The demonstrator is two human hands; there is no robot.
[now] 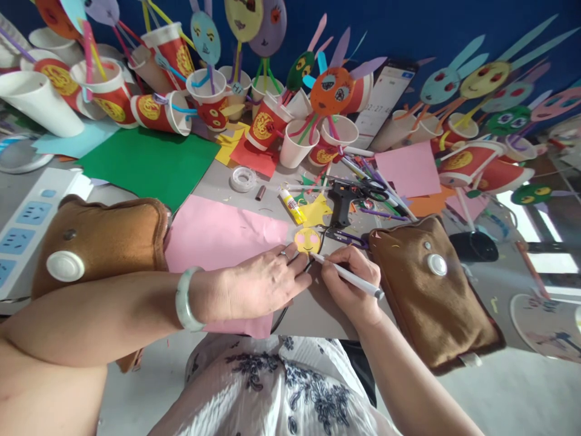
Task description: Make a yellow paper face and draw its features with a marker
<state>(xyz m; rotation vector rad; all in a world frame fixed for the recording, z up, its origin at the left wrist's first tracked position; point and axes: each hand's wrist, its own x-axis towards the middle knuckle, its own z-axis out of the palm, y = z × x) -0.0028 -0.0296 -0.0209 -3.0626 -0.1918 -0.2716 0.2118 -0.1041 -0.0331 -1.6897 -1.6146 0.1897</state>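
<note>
A small yellow paper face (pixel 307 241) with pink cheeks and a drawn smile lies near the table's front edge. My left hand (pixel 267 278) rests flat beside it, its fingertips at the lower edge of the face and its fingers a little apart. Between the thumb and fingers of my right hand (pixel 351 281) is a white marker (pixel 354 278), its tip touching the lower right edge of the face. Pink paper (pixel 218 233) lies under my left wrist. Just behind the face are a yellow glue stick (pixel 293 206) and a black glue gun (pixel 340 203).
Brown cushioned pouches stand at left (pixel 109 242) and right (pixel 436 290). Decorated paper cups (pixel 209 103) line the back. Green paper (pixel 154 157), a tape roll (pixel 243 179), scissors (pixel 372 189) and a power strip (pixel 31 224) lie on the table.
</note>
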